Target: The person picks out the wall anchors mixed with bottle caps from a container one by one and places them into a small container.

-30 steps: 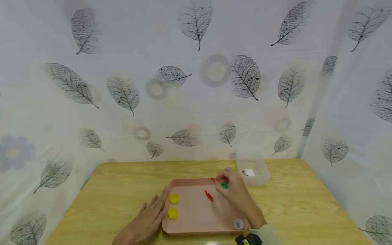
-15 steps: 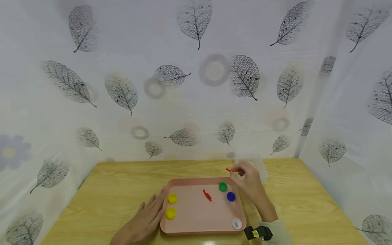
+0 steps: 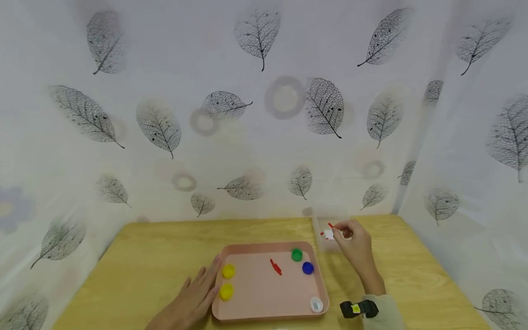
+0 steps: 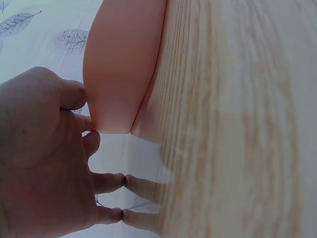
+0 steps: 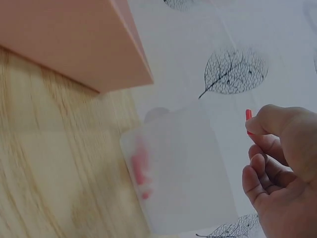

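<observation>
My left hand (image 3: 187, 295) lies along the left side of the pink tray (image 3: 264, 293), fingers mostly straight against its wall; the left wrist view shows the fingertips at the tray's outer wall (image 4: 121, 64). Between thumb and fingertips, my right hand (image 3: 358, 245) pinches a small red stick (image 5: 248, 119), held over a translucent plastic box (image 5: 188, 173). Inside that box sit a white square (image 3: 328, 234) and small red bits. The tray carries two yellow round caps (image 3: 227, 291), a green cap (image 3: 297, 255), a blue cap (image 3: 307, 268), a white disc (image 3: 316, 305) and a red piece (image 3: 276, 266).
Everything stands on a wood-grain table (image 3: 156, 256). A leaf-patterned white sheet (image 3: 247, 151) rises behind the table and at both sides. The box is just beyond the tray's far right corner. A black band (image 3: 359, 309) circles the right wrist.
My right hand has moved right from above the tray to over the box, still pinching the red stick, uncovering the green and blue caps. The left hand stays at the tray's side.
</observation>
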Motion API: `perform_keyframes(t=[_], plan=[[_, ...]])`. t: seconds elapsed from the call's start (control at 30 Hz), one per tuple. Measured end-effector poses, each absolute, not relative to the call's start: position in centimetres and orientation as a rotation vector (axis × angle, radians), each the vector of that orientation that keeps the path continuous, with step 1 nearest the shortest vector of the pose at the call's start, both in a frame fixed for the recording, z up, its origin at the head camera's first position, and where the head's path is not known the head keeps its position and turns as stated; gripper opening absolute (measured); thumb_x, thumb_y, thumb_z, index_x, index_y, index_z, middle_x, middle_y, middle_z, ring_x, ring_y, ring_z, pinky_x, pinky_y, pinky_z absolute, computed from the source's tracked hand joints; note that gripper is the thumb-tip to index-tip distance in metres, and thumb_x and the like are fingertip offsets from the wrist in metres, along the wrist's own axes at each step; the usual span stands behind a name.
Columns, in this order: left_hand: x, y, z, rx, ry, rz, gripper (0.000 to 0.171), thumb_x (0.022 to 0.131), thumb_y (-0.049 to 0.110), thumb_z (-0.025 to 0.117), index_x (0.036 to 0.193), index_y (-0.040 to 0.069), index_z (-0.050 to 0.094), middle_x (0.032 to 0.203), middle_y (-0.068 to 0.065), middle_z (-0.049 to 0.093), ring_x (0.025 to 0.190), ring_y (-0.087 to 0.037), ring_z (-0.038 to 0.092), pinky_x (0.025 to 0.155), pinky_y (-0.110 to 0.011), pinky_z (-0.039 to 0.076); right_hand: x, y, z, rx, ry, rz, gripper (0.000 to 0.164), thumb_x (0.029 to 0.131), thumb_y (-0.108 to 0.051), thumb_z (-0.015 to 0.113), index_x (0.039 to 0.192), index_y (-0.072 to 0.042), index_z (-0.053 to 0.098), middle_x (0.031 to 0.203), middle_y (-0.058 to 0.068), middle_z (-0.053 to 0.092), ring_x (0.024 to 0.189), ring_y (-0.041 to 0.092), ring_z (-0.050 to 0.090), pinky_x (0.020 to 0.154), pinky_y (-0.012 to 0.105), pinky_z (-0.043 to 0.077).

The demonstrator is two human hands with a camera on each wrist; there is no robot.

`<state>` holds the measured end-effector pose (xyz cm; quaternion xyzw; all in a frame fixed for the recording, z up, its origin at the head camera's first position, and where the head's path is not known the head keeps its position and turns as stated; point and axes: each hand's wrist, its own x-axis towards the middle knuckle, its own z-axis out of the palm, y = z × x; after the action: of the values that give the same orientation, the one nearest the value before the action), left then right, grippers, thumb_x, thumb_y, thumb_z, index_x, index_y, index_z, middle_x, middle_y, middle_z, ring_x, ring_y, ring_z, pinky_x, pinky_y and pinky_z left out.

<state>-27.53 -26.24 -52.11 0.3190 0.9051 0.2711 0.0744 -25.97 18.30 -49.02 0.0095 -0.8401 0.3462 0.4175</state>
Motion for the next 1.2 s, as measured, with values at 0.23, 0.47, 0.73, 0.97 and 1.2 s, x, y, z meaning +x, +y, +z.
perform_keyframes(t=[0.23, 0.47, 0.73, 0.97, 1.2], plan=[[-27.0, -26.7, -52.4, 0.935, 2.717, 0.8, 0.063, 0.113, 0.038, 0.032, 0.167, 0.014, 0.007, 0.17, -0.008, 0.008, 0.149, -0.054, 0.02, 0.104, -0.086, 0.01, -26.2, 19.0, -49.8, -0.036, -2.113, 0.886, 0.009, 0.083, 0.006, 0.079, 0.084, -0.001, 0.073, 0.08, 0.008, 0.065, 0.068, 0.018, 0.056, 0.063, 0.013, 0.045], [-27.2, -26.9, -51.9, 0.944, 2.738, 0.778, 0.063, 0.114, 0.037, 0.032, 0.167, 0.016, 0.006, 0.17, -0.008, 0.009, 0.148, -0.056, 0.021, 0.103, -0.087, 0.011, -26.7, 19.0, -49.7, -0.032, -2.125, 0.839, 0.008, 0.083, 0.005, 0.079, 0.084, 0.001, 0.073, 0.081, 0.009, 0.065, 0.069, 0.022, 0.058, 0.063, 0.017, 0.047], [-27.2, -27.2, -51.8, 0.939, 2.742, 0.756, 0.063, 0.114, 0.036, 0.033, 0.167, 0.012, 0.007, 0.171, -0.01, 0.008, 0.148, -0.054, 0.02, 0.103, -0.086, 0.012, -27.0, 19.0, -49.7, -0.084, -2.135, 0.853, 0.008, 0.081, 0.006, 0.078, 0.083, 0.001, 0.072, 0.078, 0.01, 0.064, 0.068, 0.022, 0.058, 0.062, 0.02, 0.049], [-27.2, -26.9, -51.8, 0.928, 2.727, 0.771, 0.064, 0.113, 0.038, 0.033, 0.167, 0.014, 0.008, 0.171, -0.008, 0.007, 0.149, -0.054, 0.02, 0.104, -0.086, 0.01, -26.8, 19.3, -50.0, -0.106, -2.102, 0.839, 0.009, 0.08, 0.006, 0.081, 0.083, 0.002, 0.073, 0.078, 0.012, 0.065, 0.068, 0.026, 0.06, 0.062, 0.031, 0.055], [-27.6, -26.1, -51.9, 0.948, 2.717, 0.77, 0.063, 0.113, 0.039, 0.031, 0.167, 0.015, 0.007, 0.171, -0.005, 0.006, 0.15, -0.051, 0.019, 0.105, -0.085, 0.01, -26.0, 19.9, -49.2, -0.11, -2.11, 0.892, 0.007, 0.084, 0.003, 0.08, 0.088, 0.001, 0.075, 0.082, 0.011, 0.068, 0.07, 0.022, 0.06, 0.066, 0.013, 0.047]])
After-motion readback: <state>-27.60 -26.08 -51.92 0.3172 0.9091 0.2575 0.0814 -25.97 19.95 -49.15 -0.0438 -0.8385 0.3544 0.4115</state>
